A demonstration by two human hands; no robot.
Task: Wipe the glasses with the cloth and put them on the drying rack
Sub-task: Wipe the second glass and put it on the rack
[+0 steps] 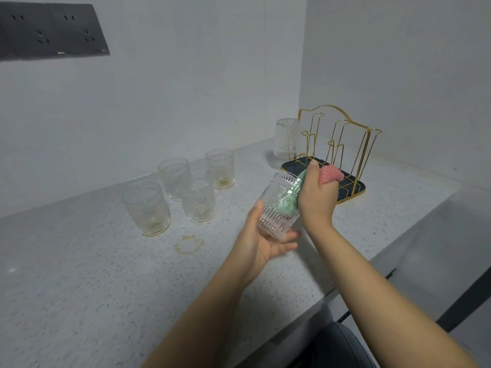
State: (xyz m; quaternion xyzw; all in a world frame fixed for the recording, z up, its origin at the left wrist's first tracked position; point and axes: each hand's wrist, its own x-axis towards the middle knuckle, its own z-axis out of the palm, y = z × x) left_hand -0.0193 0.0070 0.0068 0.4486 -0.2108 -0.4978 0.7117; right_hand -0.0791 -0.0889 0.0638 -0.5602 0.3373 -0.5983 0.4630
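Observation:
My left hand (261, 241) holds a ribbed clear glass (276, 208) by its base, tilted with the mouth up and to the right. Gripping a green and pink cloth (288, 197), my right hand (316, 197) pushes the green part inside that glass while the pink end sticks out behind the fingers. Several more clear glasses stand upright on the counter to the left, the nearest one (146, 207) with yellowish residue at its bottom. The gold wire drying rack (342, 139) on a dark tray stands at the back right, with one glass (287, 138) upside down on its left peg.
A yellowish ring stain (189, 243) marks the speckled counter (79, 274) just left of my left hand. White walls close in behind and to the right. A dark socket panel (50, 31) is on the wall, upper left. The counter's front edge runs diagonally at lower right.

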